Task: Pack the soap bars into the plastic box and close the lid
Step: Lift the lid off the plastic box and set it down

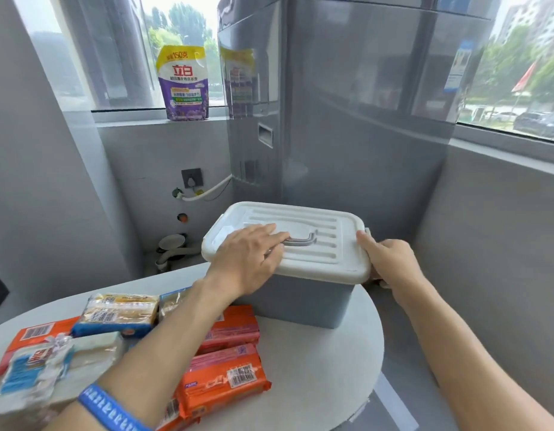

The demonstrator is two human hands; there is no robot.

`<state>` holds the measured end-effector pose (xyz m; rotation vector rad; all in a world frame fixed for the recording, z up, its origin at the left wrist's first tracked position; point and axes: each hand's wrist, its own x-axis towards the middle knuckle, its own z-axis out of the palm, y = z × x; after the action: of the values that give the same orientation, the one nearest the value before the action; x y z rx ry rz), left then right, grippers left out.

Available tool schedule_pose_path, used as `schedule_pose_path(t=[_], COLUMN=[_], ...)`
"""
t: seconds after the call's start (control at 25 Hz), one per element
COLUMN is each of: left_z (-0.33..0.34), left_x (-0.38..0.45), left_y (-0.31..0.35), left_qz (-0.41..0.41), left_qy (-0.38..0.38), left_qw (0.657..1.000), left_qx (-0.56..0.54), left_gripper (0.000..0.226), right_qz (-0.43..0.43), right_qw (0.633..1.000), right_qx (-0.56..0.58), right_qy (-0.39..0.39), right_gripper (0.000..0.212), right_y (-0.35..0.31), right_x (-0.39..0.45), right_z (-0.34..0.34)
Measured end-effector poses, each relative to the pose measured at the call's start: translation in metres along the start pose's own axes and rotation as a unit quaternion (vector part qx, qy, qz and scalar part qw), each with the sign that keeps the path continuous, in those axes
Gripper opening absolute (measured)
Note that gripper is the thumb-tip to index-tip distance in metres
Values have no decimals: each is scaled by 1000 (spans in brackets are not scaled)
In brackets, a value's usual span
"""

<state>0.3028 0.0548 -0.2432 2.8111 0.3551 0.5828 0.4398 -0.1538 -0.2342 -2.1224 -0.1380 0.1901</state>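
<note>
A grey plastic box (300, 301) stands at the far side of a round white table (316, 362). Its white lid (328, 241) lies shut on top, with a grey handle (303, 239) in the middle. My left hand (249, 261) rests flat on the lid's left half, fingers touching the handle. At the lid's right end, my right hand (389, 259) grips the edge where the side latch sits. Several wrapped soap bars lie on the table to the left: orange packs (223, 379), a blue and yellow pack (117, 315), a white and blue pack (30, 374).
A tall grey washing machine (347, 104) stands right behind the box. A purple detergent pouch (183, 84) sits on the window sill at the back left. A wall socket and hoses (195, 185) are on the wall below. The table's edge curves off at the right.
</note>
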Motion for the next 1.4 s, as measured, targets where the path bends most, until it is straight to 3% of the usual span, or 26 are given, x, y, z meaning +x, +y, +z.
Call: schedule_pose_path(t=[0.04,0.16,0.24,0.32,0.36,0.4,0.44,0.48,0.56,0.6,0.68,1.0,1.08,1.16,1.28,1.4], left_z=[1,4,4,-2,-4,-5,-6,-6,-3,-1,-1,-8,-13,-17,-16,-16], left_x=[0,-2,-3,-4,-6,-10,-16,-22,-31,-34,-34,-34,-31,-29,-29,-33], left_y=[-2,0,2,3,1,-2,-6,-12,-20,-24,-27,-27,-23,-18,-15,-13], left_qz=[0,2,5,14,17,3,-39,-100,-196,-214,-233,-224,-205,-175,-143,-102], left_qy=[3,15,7,6,25,66,118,157,161,149,144,171,195,163,125,142], left_qw=[1000,1000,1000,1000,999,998,992,983,965,959,947,924,923,931,959,977], left_qx=[1,11,18,-5,-14,-12,-2,-5,-72,-111,-168,-259,-261,-277,-210,-124], left_gripper=[40,40,41,42,45,47,48,48,47,47,50,51,56,60,51,49], right_qz=[38,105,135,31,-54,-159,-259,-337,-395,-409,-414,-413,-435,-447,-437,-429], right_qw=[994,969,963,999,990,967,949,935,888,860,844,862,871,874,873,867], right_qx=[90,222,226,29,-74,-101,-90,-90,-217,-285,-331,-278,-223,-192,-206,-248], right_qy=[-38,-41,-66,20,112,173,156,73,-90,-110,-80,-93,-45,-11,-70,-52], right_gripper=[43,33,27,28,27,25,27,32,43,45,47,37,27,18,21,30], right_y=[4,15,22,23,20,10,-6,-20,-39,-41,-43,-46,-50,-52,-47,-43], right_x=[6,14,12,14,13,7,-5,-16,-38,-44,-47,-43,-43,-43,-46,-44], right_z=[2,7,6,2,-1,-3,-2,2,22,34,46,45,41,41,44,45])
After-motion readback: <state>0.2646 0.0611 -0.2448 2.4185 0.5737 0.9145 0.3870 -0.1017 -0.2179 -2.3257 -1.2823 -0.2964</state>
